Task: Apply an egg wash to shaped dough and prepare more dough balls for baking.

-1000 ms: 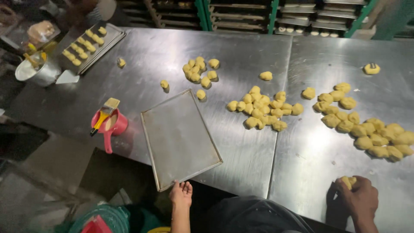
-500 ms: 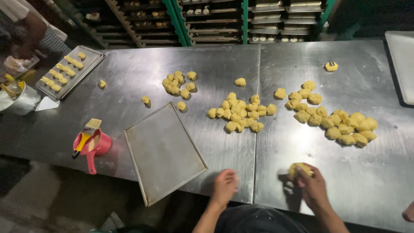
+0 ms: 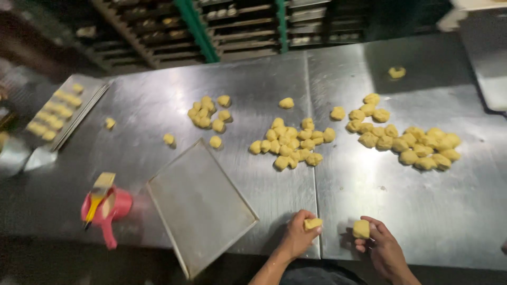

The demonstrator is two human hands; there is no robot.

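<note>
Brushed steel desk point(image 3: 401, 200), seam down the middle. Flat rectangular metal tray point(image 3: 198, 203) near left, bare, hanging over the near edge. Far-left tray point(image 3: 79, 111) carries rows of yellow dough pieces. Loose lumpy dough heaps point(image 3: 290, 142) mid-desk and right. Pink plastic jug point(image 3: 108, 208) holds a brush. Left hand point(image 3: 298, 235) grasps a dough lump point(image 3: 312, 224); right hand point(image 3: 383, 248) pinches another dough piece point(image 3: 361, 229), both at near edge.

Steel table point(image 3: 401, 200) with dough pieces, tray, cup.
Empty baking tray point(image 3: 200, 203) lies just left of the left hand point(image 3: 298, 237); pink cup with brush point(image 3: 105, 206) further left. Dough-ball clusters point(image 3: 290, 142) and point(image 3: 412, 140) sit beyond both hands; filled tray point(image 3: 63, 113) far left, well apart.
</note>
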